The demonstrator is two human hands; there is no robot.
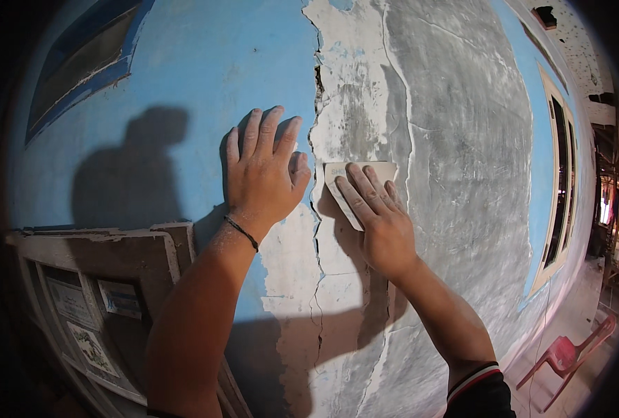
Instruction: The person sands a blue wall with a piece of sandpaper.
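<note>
Pressed flat against the wall: a pale sheet of sandpaper, pinned under the fingers of the right hand, just right of the long vertical crack. Left of that crack, touching blue paint: the left hand, spread wide and flat, holding nothing, 1 thin black band at the wrist. Right of the crack, a broad bare grey patch, open up to the yellow window frame. Lower left of the crack, a wooden notice board.
</note>
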